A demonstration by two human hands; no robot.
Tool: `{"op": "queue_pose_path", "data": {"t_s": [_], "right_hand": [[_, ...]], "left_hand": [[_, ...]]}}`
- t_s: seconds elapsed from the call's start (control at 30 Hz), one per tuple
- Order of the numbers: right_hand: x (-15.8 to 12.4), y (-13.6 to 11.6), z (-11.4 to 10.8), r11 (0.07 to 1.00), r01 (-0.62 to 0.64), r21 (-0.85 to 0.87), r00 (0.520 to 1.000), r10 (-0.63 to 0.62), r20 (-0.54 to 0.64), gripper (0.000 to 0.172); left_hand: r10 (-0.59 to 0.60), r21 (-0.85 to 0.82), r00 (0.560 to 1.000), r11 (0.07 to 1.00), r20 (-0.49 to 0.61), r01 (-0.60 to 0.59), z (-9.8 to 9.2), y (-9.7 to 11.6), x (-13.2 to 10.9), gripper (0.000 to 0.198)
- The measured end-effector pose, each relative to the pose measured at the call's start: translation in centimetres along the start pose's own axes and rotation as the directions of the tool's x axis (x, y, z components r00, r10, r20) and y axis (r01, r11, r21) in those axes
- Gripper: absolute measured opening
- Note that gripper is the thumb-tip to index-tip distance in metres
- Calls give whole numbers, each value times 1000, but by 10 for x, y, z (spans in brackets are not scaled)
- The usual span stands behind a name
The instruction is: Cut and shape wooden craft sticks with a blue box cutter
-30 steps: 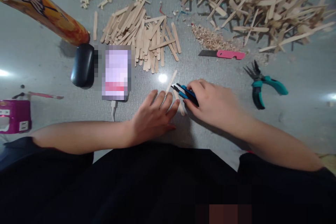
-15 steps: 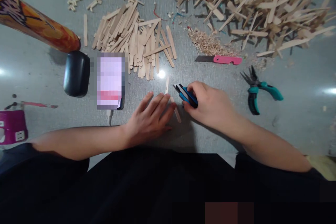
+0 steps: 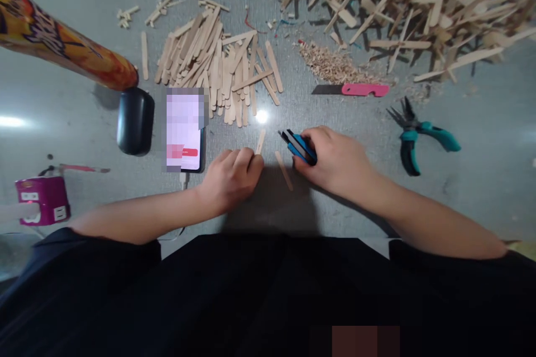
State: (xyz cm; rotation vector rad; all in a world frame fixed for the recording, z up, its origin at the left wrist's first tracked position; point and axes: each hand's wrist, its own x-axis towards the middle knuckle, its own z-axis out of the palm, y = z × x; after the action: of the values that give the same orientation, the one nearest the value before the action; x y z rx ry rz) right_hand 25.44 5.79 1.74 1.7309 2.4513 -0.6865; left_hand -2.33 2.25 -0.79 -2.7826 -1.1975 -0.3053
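Note:
My left hand (image 3: pixel 232 175) is closed, knuckles up, with the fingers curled round the lower end of a short craft stick (image 3: pixel 260 142). The stick's upper end pokes out past my fingers. In my right hand (image 3: pixel 335 156) is a blue hand tool (image 3: pixel 300 146) with a grey strip and narrow dark tips; its exact kind I cannot make out. The tips point up and left, apart from any stick. Between my hands, a second thin craft stick (image 3: pixel 283 170) lies slanted on the grey table, untouched.
Ahead lies a heap of loose craft sticks (image 3: pixel 192 47), with a tangled pile of joined sticks (image 3: pixel 402 5) at far right. Nearby are wood shavings (image 3: pixel 330 64), a pink-handled saw (image 3: pixel 364 90), teal pliers (image 3: pixel 412 134), a phone (image 3: pixel 184 128), a black mouse-like object (image 3: pixel 136 122) and an orange tube (image 3: pixel 71 44).
My left hand has gone from fingers spread flat to curled, drawing left with one stick. That stick now lies apart from the other one. My right hand keeps the blue tool. The view has shifted slightly.

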Motion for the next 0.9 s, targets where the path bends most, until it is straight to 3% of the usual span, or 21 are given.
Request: {"op": "queue_pose_path", "data": {"t_s": [0.1, 0.3, 0.6, 0.77, 0.9], "right_hand": [[2, 0, 2, 1000, 7, -11, 999, -8, -37, 34], [3, -2, 7, 999, 28, -35, 994, -32, -103, 37], [6, -2, 8, 999, 29, -44, 995, -33, -98, 34], [8, 2, 11, 1000, 24, 2, 995, -24, -95, 36], [8, 6, 12, 996, 58, 66, 995, -52, -89, 36]], "left_hand": [[-33, 78, 997, 997, 68, 27, -4, 1, 2, 22], [4, 160, 987, 987, 159, -29, -12, -1, 6, 34], [-48, 99, 991, 994, 124, 36, -1, -7, 8, 33], [23, 127, 1000, 992, 11, -24, -3, -4, 5, 22], [38, 120, 999, 992, 19, -40, -4, -4, 3, 22]]}}
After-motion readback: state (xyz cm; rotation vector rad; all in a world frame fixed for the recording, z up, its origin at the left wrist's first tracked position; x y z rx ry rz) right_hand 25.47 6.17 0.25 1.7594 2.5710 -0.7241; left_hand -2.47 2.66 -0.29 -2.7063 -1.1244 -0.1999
